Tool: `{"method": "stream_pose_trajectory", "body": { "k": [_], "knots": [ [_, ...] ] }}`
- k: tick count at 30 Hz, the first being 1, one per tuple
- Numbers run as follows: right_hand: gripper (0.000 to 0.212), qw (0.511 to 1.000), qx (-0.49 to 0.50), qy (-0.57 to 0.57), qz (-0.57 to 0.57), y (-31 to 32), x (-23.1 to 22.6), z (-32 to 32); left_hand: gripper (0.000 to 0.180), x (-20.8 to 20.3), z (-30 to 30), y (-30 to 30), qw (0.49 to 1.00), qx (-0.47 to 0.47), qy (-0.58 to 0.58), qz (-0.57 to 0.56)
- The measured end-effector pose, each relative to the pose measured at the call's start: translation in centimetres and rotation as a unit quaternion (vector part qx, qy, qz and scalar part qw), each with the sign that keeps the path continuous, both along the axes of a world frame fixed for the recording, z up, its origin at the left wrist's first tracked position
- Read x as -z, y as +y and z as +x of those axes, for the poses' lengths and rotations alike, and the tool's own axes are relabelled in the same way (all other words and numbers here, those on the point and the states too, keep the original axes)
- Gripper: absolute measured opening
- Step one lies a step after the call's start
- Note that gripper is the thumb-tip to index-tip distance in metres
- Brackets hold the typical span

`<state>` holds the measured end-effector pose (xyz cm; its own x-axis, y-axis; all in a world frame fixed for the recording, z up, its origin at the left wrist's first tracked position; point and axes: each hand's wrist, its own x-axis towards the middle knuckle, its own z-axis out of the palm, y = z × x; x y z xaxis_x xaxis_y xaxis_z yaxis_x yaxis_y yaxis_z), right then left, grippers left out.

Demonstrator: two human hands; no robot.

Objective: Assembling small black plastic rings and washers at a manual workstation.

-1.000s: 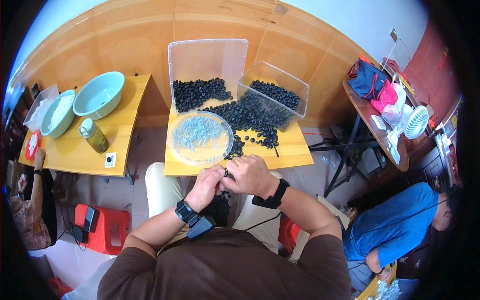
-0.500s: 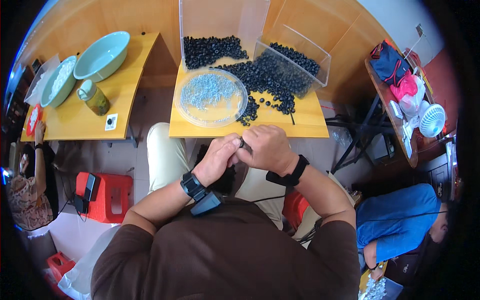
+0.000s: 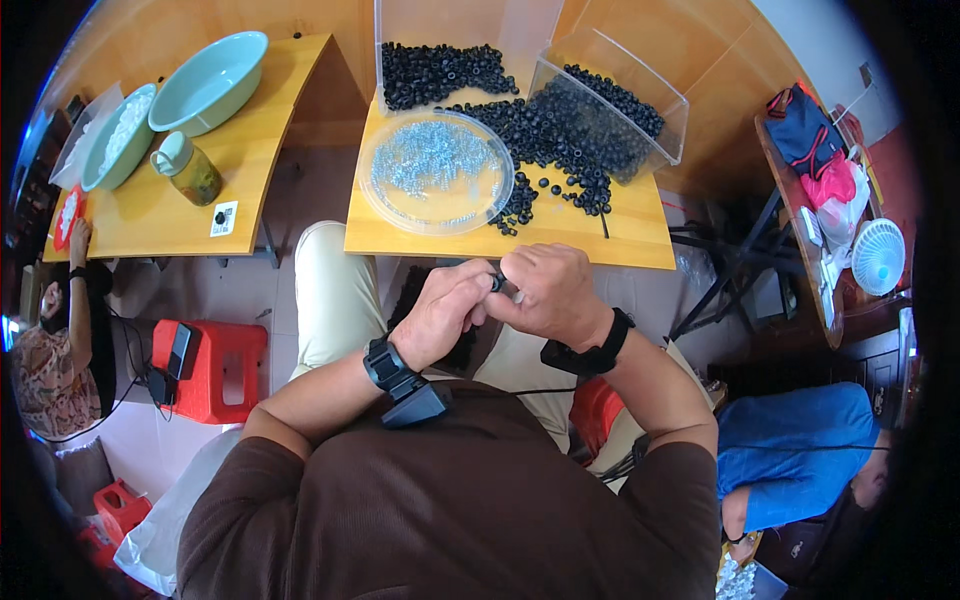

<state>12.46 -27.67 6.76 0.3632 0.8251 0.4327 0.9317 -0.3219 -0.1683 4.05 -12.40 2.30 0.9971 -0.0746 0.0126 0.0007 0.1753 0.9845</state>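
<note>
My left hand (image 3: 445, 312) and my right hand (image 3: 555, 292) meet just off the near edge of the yellow table. A small round black part (image 3: 497, 283) is pinched between them, fingertips of both hands pressed around it. The right fingers hide some of it, and a pale spot shows beside it. Beyond the hands lies a clear round plastic tray (image 3: 385, 212) with many small shiny silvery-blue pieces (image 3: 430, 158). A spread of black ring-shaped parts (image 3: 540, 130) covers the table behind it, some spilling from a clear tipped box (image 3: 672, 140).
A clear bin (image 3: 470, 25) stands at the back. On the left table (image 3: 150, 235) are a green basin (image 3: 210, 85), another with white pieces, and a bottle (image 3: 187, 170). A red stool (image 3: 235, 360) and a co-worker's arm are left; a person in blue (image 3: 795, 440) and a fan (image 3: 878, 257) right.
The view has shifted slightly, so the table appears higher and further right. Both hands stay together around the black part, which now shows a little more between the fingertips.
</note>
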Motion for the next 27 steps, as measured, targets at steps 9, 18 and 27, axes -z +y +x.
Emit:
{"method": "stream_pose_trajectory", "body": {
  "k": [9,18,27],
  "knots": [
    [0.024,0.999,0.031,-0.017,-0.038,0.5,2.0,-0.4,0.024,1.7,0.3,-0.5,0.99,-0.08,-0.05,0.1],
    [0.023,0.999,0.006,-0.034,-0.038,0.4,3.4,0.5,0.011,2.4,1.2,-0.8,0.949,-0.087,-0.188,0.239],
    [0.024,0.999,0.028,0.043,0.014,0.6,3.5,1.3,0.025,3.1,1.5,0.3,0.998,-0.019,0.018,-0.054]
  ]
}}
